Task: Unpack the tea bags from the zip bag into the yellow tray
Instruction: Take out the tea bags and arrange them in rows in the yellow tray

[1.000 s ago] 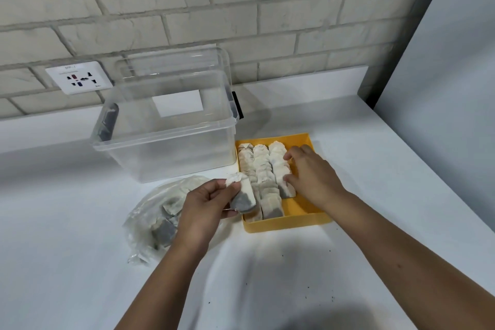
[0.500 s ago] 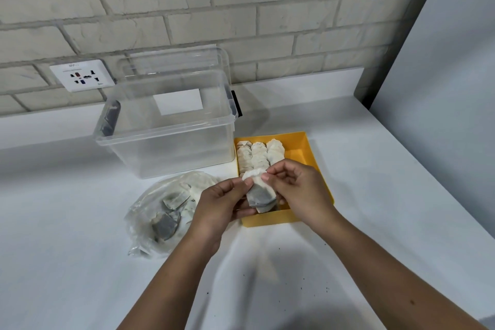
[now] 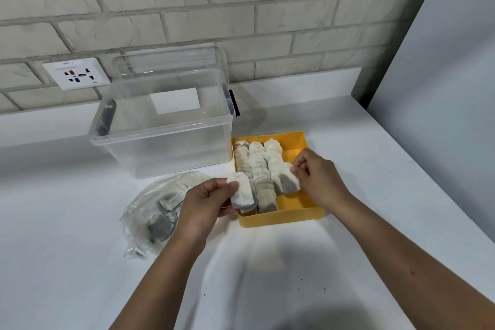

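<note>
- Zip bag point(image 3: 158, 211) lies on the tabletop point(image 3: 80, 249), just left of the tray; several tea bags are inside it, so unpacking is not finished.
- Left hand point(image 3: 206, 203): fingers point(image 3: 219, 189) curled, pinching a tea bag point(image 3: 242, 191) by its top over the tray's near left corner, not yet laid down.
- Right hand point(image 3: 318, 179): fingers point(image 3: 300, 169) pinch a second tea bag point(image 3: 288, 182) at the near end of the right row.
- Tray point(image 3: 281, 218) holds three rows point(image 3: 257, 163) of tea bags; its right side is bare, with room for more.
- Most of the job looks done.
</note>
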`<state>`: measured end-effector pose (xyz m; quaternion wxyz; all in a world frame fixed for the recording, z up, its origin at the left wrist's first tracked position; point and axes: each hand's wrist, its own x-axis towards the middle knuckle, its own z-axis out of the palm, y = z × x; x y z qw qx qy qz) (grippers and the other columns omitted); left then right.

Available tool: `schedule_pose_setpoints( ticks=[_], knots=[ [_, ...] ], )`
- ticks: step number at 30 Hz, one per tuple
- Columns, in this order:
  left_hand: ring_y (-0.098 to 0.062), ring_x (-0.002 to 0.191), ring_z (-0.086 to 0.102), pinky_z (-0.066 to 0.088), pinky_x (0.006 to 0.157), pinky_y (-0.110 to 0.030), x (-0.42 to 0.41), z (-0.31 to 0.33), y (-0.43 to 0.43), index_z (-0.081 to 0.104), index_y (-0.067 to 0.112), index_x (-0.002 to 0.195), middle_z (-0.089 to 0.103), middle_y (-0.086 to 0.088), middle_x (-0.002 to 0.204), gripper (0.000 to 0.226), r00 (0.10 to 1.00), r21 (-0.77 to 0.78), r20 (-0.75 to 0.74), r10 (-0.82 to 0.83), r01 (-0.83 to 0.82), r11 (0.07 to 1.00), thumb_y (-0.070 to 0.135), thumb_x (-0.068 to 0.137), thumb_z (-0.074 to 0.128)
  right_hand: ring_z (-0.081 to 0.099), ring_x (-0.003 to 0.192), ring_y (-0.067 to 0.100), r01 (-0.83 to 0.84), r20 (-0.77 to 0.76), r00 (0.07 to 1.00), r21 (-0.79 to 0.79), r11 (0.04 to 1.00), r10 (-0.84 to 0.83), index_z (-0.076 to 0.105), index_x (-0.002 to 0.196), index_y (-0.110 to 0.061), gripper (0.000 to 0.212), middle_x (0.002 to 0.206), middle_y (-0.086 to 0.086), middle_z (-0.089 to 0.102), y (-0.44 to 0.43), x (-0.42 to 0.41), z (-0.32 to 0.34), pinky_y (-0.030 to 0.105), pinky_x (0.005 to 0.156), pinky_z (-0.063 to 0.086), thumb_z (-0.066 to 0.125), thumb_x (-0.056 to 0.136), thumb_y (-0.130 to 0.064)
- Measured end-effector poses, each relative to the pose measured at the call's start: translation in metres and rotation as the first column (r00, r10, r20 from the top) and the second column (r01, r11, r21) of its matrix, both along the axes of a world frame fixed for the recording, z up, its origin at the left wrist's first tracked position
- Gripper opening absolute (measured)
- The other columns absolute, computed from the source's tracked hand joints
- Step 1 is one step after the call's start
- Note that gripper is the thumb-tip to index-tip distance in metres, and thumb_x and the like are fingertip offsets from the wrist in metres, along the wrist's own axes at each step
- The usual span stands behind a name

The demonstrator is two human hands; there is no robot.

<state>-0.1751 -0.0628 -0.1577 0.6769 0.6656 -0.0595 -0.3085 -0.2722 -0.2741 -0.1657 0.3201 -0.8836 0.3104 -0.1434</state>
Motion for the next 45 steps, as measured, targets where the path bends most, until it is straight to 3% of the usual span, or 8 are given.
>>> schedule_pose_setpoints(
  ticks=[5, 15, 20, 24, 27, 34, 41, 45],
  knots=[
    [-0.03, 0.085, 0.073, 0.06, 0.084, -0.041, 0.001, -0.008, -0.003, 0.075, 0.006, 0.094, 0.078, -0.013, 0.091, 0.01, 0.999, 0.059, 0.026, -0.029, 0.028, 0.998, 0.014, 0.09, 0.07, 0.063, 0.078, 0.021, 0.002, -0.221, 0.975, 0.067, 0.998, 0.013, 0.054, 0.094, -0.021, 0.006, 0.089, 0.002, 0.065, 0.004, 0.012, -0.028, 0.036, 0.075, 0.057, 0.056, 0.096, -0.026],
    [-0.019, 0.076, 0.074, 0.06, 0.077, -0.033, 0.001, -0.009, -0.005, 0.075, 0.008, 0.094, 0.078, -0.009, 0.087, 0.009, 0.999, 0.047, 0.011, -0.047, 0.046, 0.998, 0.014, 0.091, 0.068, 0.068, 0.072, 0.022, 0.048, -0.273, 0.962, 0.13, 0.99, -0.011, 0.051, 0.098, -0.022, 0.007, 0.092, 0.003, 0.066, 0.002, 0.023, -0.029, 0.037, 0.075, 0.06, 0.055, 0.097, -0.027],
    [-0.02, 0.082, 0.074, 0.062, 0.076, -0.029, 0.004, -0.008, -0.004, 0.075, 0.009, 0.097, 0.078, -0.01, 0.094, 0.013, 0.995, -0.029, -0.094, -0.038, 0.035, 0.999, 0.015, 0.095, 0.064, 0.059, 0.081, 0.01, 0.062, -0.054, 0.997, 0.11, 0.992, -0.056, 0.06, 0.105, -0.019, 0.014, 0.095, -0.009, 0.061, 0.012, 0.013, -0.007, 0.026, 0.074, 0.051, 0.061, 0.094, -0.028],
    [-0.015, 0.074, 0.075, 0.063, 0.068, -0.026, 0.003, -0.002, -0.005, 0.074, 0.007, 0.097, 0.078, -0.009, 0.089, 0.014, 0.973, -0.123, -0.227, -0.03, 0.002, 0.992, 0.014, 0.096, 0.061, 0.054, 0.051, 0.009, -0.066, 0.103, 0.995, 0.57, 0.819, 0.009, 0.07, 0.098, -0.02, 0.014, 0.071, -0.006, 0.065, 0.033, 0.003, 0.017, 0.024, 0.055, 0.05, 0.061, 0.094, -0.03],
    [-0.014, 0.073, 0.075, 0.061, 0.061, -0.023, -0.001, 0.003, -0.006, 0.072, 0.006, 0.099, 0.078, -0.008, 0.087, 0.015, 0.965, -0.156, -0.255, -0.056, 0.016, 0.988, 0.014, 0.096, 0.06, 0.052, 0.051, 0.009, -0.148, 0.176, 0.984, 0.702, 0.697, 0.031, 0.074, 0.099, -0.014, 0.017, 0.078, 0.0, 0.068, 0.044, 0.001, 0.026, 0.024, 0.052, 0.048, 0.065, 0.092, -0.027],
    [-0.017, 0.079, 0.075, 0.061, 0.064, -0.025, -0.008, 0.006, -0.005, 0.073, 0.008, 0.1, 0.077, -0.008, 0.091, 0.015, 0.969, -0.141, -0.219, -0.114, 0.085, 0.986, 0.017, 0.095, 0.062, 0.048, 0.046, 0.013, -0.163, 0.203, 0.979, 0.749, 0.642, 0.011, 0.072, 0.094, -0.003, 0.021, 0.055, -0.003, 0.06, 0.054, -0.002, 0.034, 0.023, 0.05, 0.046, 0.068, 0.09, -0.023],
    [-0.016, 0.082, 0.074, 0.06, 0.065, -0.025, -0.011, 0.009, -0.001, 0.074, 0.011, 0.101, 0.077, -0.005, 0.091, 0.015, 0.97, -0.129, -0.185, -0.158, 0.135, 0.982, 0.019, 0.095, 0.062, 0.05, 0.052, 0.014, -0.164, 0.211, 0.976, 0.867, 0.47, -0.049, 0.069, 0.093, -0.002, 0.014, 0.068, 0.004, 0.06, 0.058, 0.0, 0.036, 0.024, 0.046, 0.046, 0.067, 0.089, -0.015],
    [-0.019, 0.084, 0.073, 0.059, 0.064, -0.025, -0.01, 0.007, -0.003, 0.073, 0.008, 0.104, 0.077, -0.009, 0.096, 0.018, 0.971, -0.123, -0.2, -0.133, 0.11, 0.986, 0.02, 0.094, 0.064, 0.054, 0.053, 0.016, -0.158, 0.229, 0.97, 0.841, 0.517, -0.077, 0.065, 0.095, -0.004, 0.013, 0.065, 0.007, 0.058, 0.057, -0.001, 0.034, 0.026, 0.051, 0.05, 0.062, 0.093, -0.016]
  ],
)
